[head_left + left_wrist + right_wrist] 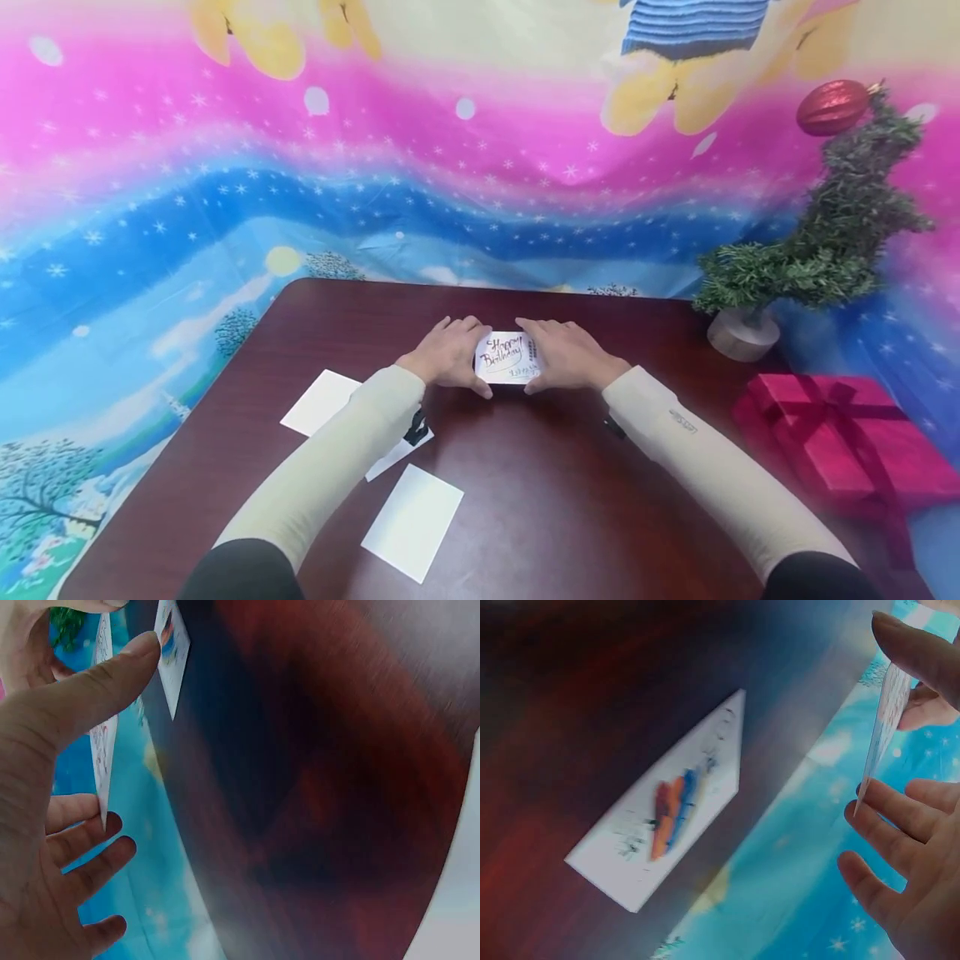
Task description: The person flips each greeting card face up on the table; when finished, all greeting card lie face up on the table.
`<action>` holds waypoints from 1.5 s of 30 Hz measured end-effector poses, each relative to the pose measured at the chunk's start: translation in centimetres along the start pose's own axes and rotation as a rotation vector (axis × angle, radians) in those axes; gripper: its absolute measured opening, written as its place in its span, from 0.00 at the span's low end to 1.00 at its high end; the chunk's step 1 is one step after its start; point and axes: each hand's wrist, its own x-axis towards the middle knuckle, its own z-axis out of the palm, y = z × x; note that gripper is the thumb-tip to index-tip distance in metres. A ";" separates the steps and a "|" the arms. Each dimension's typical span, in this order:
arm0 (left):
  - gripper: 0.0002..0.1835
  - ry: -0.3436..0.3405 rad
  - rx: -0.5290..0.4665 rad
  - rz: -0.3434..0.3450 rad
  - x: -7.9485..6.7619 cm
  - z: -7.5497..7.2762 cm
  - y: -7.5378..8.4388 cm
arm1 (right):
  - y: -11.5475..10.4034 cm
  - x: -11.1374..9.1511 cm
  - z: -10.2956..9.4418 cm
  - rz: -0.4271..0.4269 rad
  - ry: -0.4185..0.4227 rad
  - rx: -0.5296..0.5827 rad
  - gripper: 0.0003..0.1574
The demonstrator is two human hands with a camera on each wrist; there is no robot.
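Observation:
A white card (501, 371) with handwritten "Happy Birthday!" is held up between both hands, above the table. My left hand (447, 354) grips its left side, thumb nearest me and fingers behind, as the left wrist view shows with the card (105, 761) edge-on. On the opposite side my right hand (567, 357) holds the card (887, 716) between thumb and fingers. Below lies a second card (641, 836) with red, orange and blue stripes drawn on it, seen in both wrist views. The held card and hands hide it from the head view.
Blank-looking white cards (415, 523) lie left on the dark wooden table (570, 517), one partly under the left forearm. At the right stand a red wrapped gift box (832, 450) and a small artificial tree (832, 217) with a red ornament (832, 108). A printed cloth backdrop hangs behind.

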 end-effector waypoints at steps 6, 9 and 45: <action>0.64 -0.006 -0.024 -0.003 -1.3 0.3 0.5 | 0.7 -2.2 0.7 0.043 -0.024 0.018 0.72; 0.62 0.008 -0.065 -0.037 -3.5 0.4 -0.4 | 1.2 -3.3 1.1 0.051 -0.029 0.026 0.72; 0.57 -0.094 -0.181 -0.412 -14.2 3.1 -3.1 | 3.3 -12.0 3.6 0.219 -0.120 0.150 0.70</action>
